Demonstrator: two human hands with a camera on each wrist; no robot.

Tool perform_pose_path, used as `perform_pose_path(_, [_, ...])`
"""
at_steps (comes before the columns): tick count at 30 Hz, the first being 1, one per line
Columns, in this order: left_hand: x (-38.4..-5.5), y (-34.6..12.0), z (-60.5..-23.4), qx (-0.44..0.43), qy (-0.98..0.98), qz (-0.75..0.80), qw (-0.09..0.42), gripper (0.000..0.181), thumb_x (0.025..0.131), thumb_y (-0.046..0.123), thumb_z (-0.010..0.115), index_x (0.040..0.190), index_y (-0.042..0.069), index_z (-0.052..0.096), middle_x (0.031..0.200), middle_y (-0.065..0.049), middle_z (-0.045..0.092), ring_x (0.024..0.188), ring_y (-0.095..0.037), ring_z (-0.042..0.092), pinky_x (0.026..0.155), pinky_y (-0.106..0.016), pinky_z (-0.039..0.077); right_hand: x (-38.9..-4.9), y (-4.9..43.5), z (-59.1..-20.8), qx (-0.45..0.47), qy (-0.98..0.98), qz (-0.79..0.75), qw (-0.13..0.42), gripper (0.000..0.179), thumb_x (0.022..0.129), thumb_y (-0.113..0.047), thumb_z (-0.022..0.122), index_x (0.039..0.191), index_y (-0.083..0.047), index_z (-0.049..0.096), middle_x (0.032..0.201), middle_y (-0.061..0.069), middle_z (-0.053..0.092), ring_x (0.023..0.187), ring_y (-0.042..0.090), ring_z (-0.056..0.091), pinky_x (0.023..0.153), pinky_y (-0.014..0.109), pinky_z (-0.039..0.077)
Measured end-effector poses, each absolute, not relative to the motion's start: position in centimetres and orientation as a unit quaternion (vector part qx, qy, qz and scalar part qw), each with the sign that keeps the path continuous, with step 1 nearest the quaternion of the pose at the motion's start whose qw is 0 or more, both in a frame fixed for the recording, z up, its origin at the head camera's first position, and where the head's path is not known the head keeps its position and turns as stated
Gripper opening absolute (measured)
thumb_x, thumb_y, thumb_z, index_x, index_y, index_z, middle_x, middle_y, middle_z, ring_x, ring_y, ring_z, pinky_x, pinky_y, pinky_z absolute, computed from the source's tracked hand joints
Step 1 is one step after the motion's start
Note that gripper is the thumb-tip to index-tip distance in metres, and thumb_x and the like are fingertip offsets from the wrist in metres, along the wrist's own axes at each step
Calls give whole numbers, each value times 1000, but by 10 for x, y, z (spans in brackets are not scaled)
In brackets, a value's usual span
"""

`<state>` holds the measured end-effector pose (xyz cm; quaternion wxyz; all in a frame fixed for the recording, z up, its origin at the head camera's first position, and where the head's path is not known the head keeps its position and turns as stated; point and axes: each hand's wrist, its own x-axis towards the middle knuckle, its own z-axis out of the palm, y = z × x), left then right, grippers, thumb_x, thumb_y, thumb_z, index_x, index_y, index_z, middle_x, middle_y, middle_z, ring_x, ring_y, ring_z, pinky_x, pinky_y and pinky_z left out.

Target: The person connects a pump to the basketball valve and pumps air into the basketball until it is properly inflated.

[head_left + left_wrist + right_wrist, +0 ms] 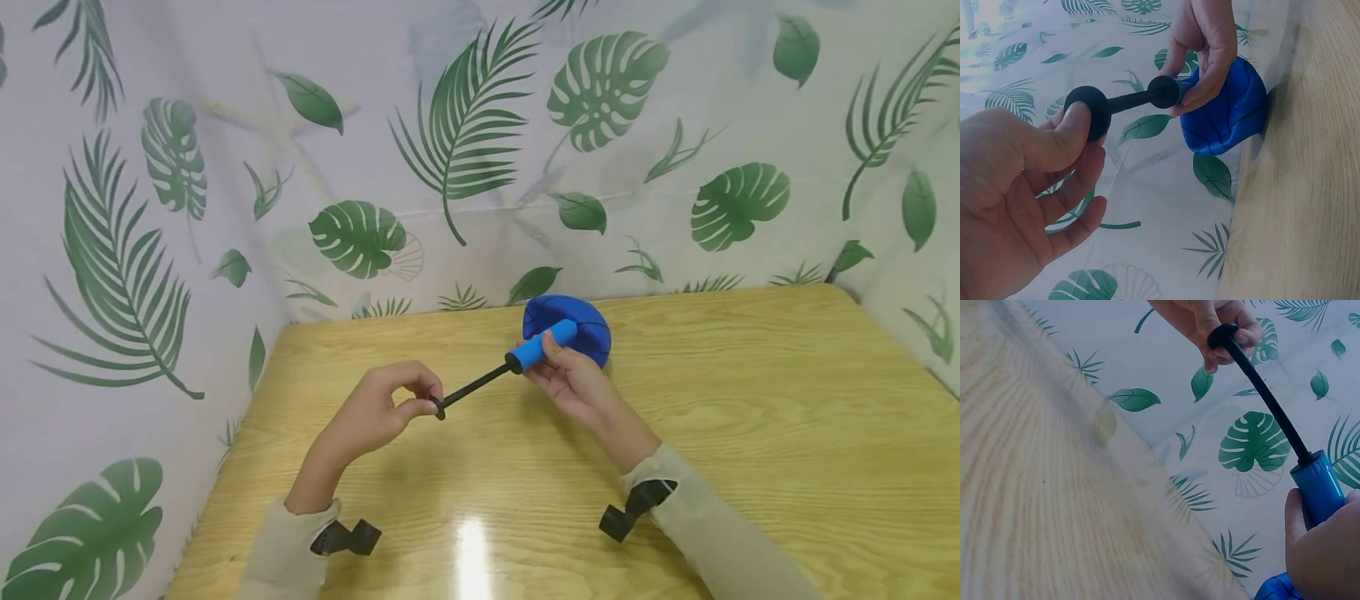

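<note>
Leaf-printed sheeting (517,262) is rising behind a pale wood-grain worktop (487,475). Above it, a blue pump (542,343) is slanting between two hands, its black rod (477,385) extending from the barrel. The left hand (378,410) is pinching the black disc handle (438,407) between thumb and finger, its other fingers curving loosely. The right hand (576,385) is gripping the blue barrel, its fingers closing around it. Just beyond that hand, a blue ball (592,323) with black lines is sagging inward; whether the pump is joining it cannot be seen. Beige sleeves (708,517) are covering both forearms.
</note>
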<state>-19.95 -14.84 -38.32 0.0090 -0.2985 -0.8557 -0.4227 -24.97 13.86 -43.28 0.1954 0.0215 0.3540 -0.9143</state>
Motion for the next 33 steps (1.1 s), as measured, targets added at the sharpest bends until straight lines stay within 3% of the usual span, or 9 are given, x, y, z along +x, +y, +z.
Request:
perform_pose_path(3, [-201, -146, -383, -309, -856, -414, 19, 17, 86, -1, 77, 91, 14, 70, 91, 2, 70, 86, -12, 64, 83, -30, 56, -247, 135, -433, 20, 379, -906, 189, 59, 107, -23, 47, 153, 2, 20, 107, 4, 67, 100, 13, 70, 91, 27, 58])
perform_pose_path(7, [-207, -133, -390, -334, -863, -373, 64, 22, 82, -2, 80, 89, 16, 70, 88, 5, 70, 83, -8, 65, 80, -27, 57, -242, 125, -435, 24, 414, -892, 181, 36, 108, -23, 47, 134, 1, 41, 103, 2, 67, 96, 12, 70, 89, 28, 59])
perform_pose_path(10, [-214, -120, -397, -355, -866, -333, 115, 21, 81, 1, 82, 88, 17, 71, 86, 6, 70, 79, -7, 65, 76, -25, 56, -239, 116, -436, 18, 435, -882, 181, 30, 108, -23, 47, 127, -1, 45, 105, 2, 67, 97, 11, 70, 90, 27, 58])
perform_pose_path(14, [-225, -106, -405, -363, -864, -309, 159, 17, 81, 4, 83, 89, 15, 71, 86, 4, 71, 76, -9, 66, 71, -23, 55, -236, 111, -436, 18, 445, -876, 186, 33, 108, -24, 47, 131, -1, 43, 110, 2, 67, 100, 9, 70, 92, 26, 57])
perform_pose_path(19, [-226, -101, -408, -347, -867, -326, 146, 17, 82, 3, 82, 90, 13, 72, 87, 3, 71, 78, -11, 67, 72, -24, 56, -237, 114, -435, 18, 447, -874, 189, 37, 108, -25, 47, 134, 0, 41, 107, 1, 68, 100, 9, 70, 92, 25, 57])
perform_pose_path(26, [-213, -114, -389, -334, -867, -359, 86, 16, 86, 0, 78, 92, 13, 70, 91, 3, 70, 84, -11, 67, 79, -27, 57, -245, 123, -431, 0, 428, -882, 199, 45, 106, -25, 50, 137, 5, 40, 107, 5, 71, 100, 14, 72, 92, 26, 58])
perform_pose_path(33, [-201, -140, -364, -332, -857, -392, 47, 19, 85, -3, 77, 91, 13, 69, 90, -2, 71, 84, -11, 65, 82, -31, 57, -253, 140, -425, 22, 365, -912, 187, 31, 107, -22, 47, 128, 0, 43, 101, 5, 71, 95, 16, 73, 87, 29, 60])
